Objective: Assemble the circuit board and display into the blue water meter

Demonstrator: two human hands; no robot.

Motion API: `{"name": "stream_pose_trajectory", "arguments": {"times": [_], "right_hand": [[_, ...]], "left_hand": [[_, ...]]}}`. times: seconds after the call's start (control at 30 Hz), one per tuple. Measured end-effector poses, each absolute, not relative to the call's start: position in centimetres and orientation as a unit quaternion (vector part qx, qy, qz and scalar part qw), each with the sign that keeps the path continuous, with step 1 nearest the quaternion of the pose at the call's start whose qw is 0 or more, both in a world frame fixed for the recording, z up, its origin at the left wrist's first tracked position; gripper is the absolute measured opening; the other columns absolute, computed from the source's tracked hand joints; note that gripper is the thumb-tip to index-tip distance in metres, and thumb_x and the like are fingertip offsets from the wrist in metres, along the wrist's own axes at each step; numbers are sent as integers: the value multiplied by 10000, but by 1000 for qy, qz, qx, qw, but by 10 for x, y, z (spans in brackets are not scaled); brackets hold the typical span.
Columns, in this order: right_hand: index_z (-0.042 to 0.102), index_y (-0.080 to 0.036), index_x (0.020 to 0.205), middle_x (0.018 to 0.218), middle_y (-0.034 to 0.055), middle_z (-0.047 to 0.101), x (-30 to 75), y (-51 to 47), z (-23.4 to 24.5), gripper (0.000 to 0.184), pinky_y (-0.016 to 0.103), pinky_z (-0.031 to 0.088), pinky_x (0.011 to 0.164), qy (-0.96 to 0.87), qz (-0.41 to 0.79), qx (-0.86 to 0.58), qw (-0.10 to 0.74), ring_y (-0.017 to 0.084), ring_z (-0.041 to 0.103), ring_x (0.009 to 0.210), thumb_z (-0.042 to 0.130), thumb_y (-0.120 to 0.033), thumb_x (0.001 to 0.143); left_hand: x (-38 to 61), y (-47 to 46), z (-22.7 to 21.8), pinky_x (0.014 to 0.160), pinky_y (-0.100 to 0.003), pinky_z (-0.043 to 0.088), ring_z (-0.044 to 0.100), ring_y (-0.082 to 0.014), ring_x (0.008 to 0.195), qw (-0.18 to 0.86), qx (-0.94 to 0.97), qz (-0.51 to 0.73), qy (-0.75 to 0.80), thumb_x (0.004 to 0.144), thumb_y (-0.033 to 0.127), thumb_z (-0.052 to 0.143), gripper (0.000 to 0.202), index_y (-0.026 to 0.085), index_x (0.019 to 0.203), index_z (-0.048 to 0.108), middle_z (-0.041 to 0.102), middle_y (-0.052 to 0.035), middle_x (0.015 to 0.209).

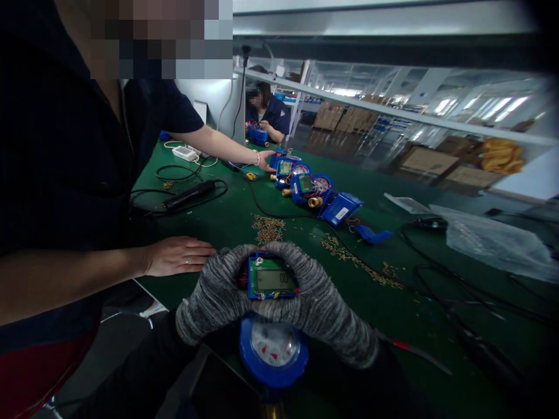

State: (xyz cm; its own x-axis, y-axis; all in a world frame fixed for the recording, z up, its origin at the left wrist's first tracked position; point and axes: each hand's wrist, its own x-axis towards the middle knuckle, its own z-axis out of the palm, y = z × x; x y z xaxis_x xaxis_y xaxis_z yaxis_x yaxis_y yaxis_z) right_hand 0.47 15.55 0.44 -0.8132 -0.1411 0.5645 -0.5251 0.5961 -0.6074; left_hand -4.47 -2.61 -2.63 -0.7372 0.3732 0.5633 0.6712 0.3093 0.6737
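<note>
Between my two grey-gloved hands sits the head of a blue water meter, a small blue box with a green circuit board and an LCD screen point(274, 279). My left hand point(217, 289) grips its left side, fingers closed round it. On the other side my right hand point(312, 291) is wrapped about the box. Just below, nearer to me, is the meter's round blue body point(274, 352) with a clear dial and red pointers. A brass fitting point(273, 410) shows at the bottom edge. Coloured wires run along the board's lower side.
A co-worker's hand point(181, 256) lies flat at my left; the other hand point(265, 160) reaches to a row of blue meters point(308, 185). Small brass screws point(268, 228) lie heaped ahead. Black power screwdrivers point(190, 196), cables, a red-handled tool point(419, 354) and plastic bags point(493, 241) are around.
</note>
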Motion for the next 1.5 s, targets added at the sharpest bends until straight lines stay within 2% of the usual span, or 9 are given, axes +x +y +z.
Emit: {"name": "stream_pose_trajectory", "arguments": {"times": [0.1, 0.2, 0.3, 0.53, 0.73, 1.07, 1.23, 1.37, 1.5], "right_hand": [[608, -223, 1218, 1148, 93, 705, 5, 158, 2, 695, 435, 611, 906, -856, 416, 190, 241, 282, 705, 1025, 894, -535, 667], [608, -233, 1203, 1122, 97, 718, 6, 163, -1, 649, 442, 626, 868, -847, 430, 170, 262, 287, 717, 1002, 839, -599, 719], [605, -277, 1224, 1148, 85, 716, 5, 169, -5, 639, 455, 626, 862, -844, 441, 157, 262, 287, 716, 1018, 808, -640, 739], [591, -359, 1250, 1150, 24, 710, -2, 181, -4, 587, 366, 631, 824, -846, 458, 189, 195, 247, 712, 1016, 789, -636, 772], [576, -326, 1252, 1125, 43, 698, -2, 185, -4, 608, 394, 619, 811, -885, 364, 182, 225, 265, 707, 983, 756, -664, 781], [558, -340, 1288, 1181, 32, 676, 3, 188, -14, 629, 410, 587, 870, -884, 372, 160, 233, 270, 679, 1052, 761, -654, 782], [575, -335, 1275, 1184, 25, 682, 4, 187, -13, 625, 403, 592, 866, -878, 391, 154, 227, 271, 680, 1052, 782, -639, 769], [566, -325, 1286, 1191, 35, 680, 3, 185, -13, 616, 413, 584, 890, -878, 389, 161, 229, 275, 677, 1064, 772, -626, 789], [564, -314, 1292, 1182, 49, 678, 2, 188, -15, 639, 427, 590, 861, -881, 377, 167, 232, 288, 682, 1036, 781, -622, 777]], "left_hand": [[-46, -32, -19, 935, -508, 585, 691, -316, 1028, 112, -339, -499, -790, 665, 458, 870, 641, 309, 1226, 599, 725, -70, 1135], [-47, -46, -11, 898, -424, 608, 688, -272, 1051, 43, -361, -516, -775, 739, 417, 840, 711, 291, 1366, 529, 703, -69, 1197], [-47, -57, -8, 869, -356, 601, 689, -216, 1017, -6, -363, -546, -755, 835, 310, 769, 625, 267, 1400, 506, 698, -67, 1202], [-52, -59, -16, 871, -396, 506, 633, -198, 907, 148, -381, -499, -764, 825, 224, 750, 205, 192, 1010, 667, 699, -32, 944], [-42, -60, -21, 910, -381, 439, 613, -175, 884, 198, -395, -448, -777, 880, 240, 697, 84, 225, 952, 656, 708, 7, 902], [-21, -50, -33, 815, -367, 415, 581, -188, 832, 218, -332, -472, -787, 881, 234, 684, 66, 241, 926, 637, 697, 14, 878], [-15, -50, -25, 862, -385, 397, 591, -175, 829, 214, -321, -479, -789, 878, 225, 689, 65, 227, 927, 646, 695, 24, 853], [-12, -44, -13, 848, -438, 370, 594, -213, 813, 185, -308, -431, -828, 919, 391, 631, 170, 233, 901, 691, 694, 3, 829], [-10, -31, -9, 871, -492, 380, 584, -262, 830, 215, -286, -355, -864, 980, 348, 499, 251, 218, 894, 696, 687, -31, 848]]}}
